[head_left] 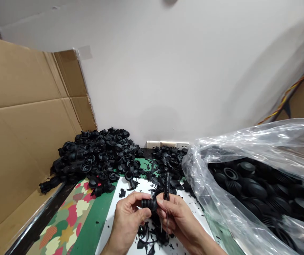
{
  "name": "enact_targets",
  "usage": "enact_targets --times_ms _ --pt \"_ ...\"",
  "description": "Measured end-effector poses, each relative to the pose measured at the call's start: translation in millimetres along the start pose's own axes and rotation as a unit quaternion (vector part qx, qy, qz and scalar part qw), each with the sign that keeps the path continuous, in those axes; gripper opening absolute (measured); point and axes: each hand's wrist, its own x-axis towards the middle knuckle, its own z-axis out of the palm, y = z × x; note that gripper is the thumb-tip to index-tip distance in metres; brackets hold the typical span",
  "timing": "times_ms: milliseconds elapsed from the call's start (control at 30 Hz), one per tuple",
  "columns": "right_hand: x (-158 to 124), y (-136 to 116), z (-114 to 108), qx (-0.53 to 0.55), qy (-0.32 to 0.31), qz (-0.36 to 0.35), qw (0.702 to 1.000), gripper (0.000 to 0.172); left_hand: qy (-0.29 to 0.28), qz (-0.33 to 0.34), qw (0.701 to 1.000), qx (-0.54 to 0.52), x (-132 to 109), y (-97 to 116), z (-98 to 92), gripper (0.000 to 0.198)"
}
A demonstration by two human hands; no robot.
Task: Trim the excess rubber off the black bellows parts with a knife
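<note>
My left hand (129, 221) is closed, its thumb and fingers pinching a small ribbed black rubber boot (148, 204) low in the middle of the view. Against the boot's right end rest the fingertips of my right hand (174, 211). That hand is closed around a slim tool with a black handle (167, 184) pointing up and two thin metal prongs pointing down; its exact kind is unclear. Black rubber scraps (149, 239) lie beneath both hands on a white sheet (111, 219).
A big heap of ribbed black rubber parts (101, 152) stands at the back left, beside a cardboard wall (29, 85). More scraps (169, 157) are piled before a wall socket strip (167, 145). On the right, a clear plastic bag (198, 166) holds many black rubber parts (255, 187).
</note>
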Motion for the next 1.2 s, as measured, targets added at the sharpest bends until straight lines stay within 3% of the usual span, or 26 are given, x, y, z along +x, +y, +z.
enact_targets --times_ms 133,233,333,500,733,1200 --pt "-1.3 3.6 3.2 -0.016 -0.005 -0.004 1.0 0.04 0.008 -0.012 1.0 -0.007 -1.4 1.9 -0.2 0.018" --pt "-2.4 2.9 5.0 -0.078 0.024 -0.027 0.996 0.042 0.026 0.036 0.999 0.022 -2.0 1.8 -0.8 0.012" --pt "-5.5 -5.3 3.5 -0.136 0.078 -0.096 0.983 0.04 0.063 0.081 0.992 0.068 -2.3 0.2 -1.8 0.011" --pt "-13.7 -16.4 3.9 -0.082 0.113 -0.203 0.969 0.048 0.073 0.087 0.99 0.08 -3.8 -4.2 -2.3 0.011" --pt "-16.8 -3.2 15.2 -0.105 0.172 -0.211 0.957 0.037 0.073 0.09 0.99 0.08 -5.5 -3.2 -0.3 0.009" --pt "-13.2 -0.1 7.1 -0.144 0.102 -0.259 0.95 0.021 0.066 0.073 0.993 0.065 -3.9 -3.5 -1.6 0.008"
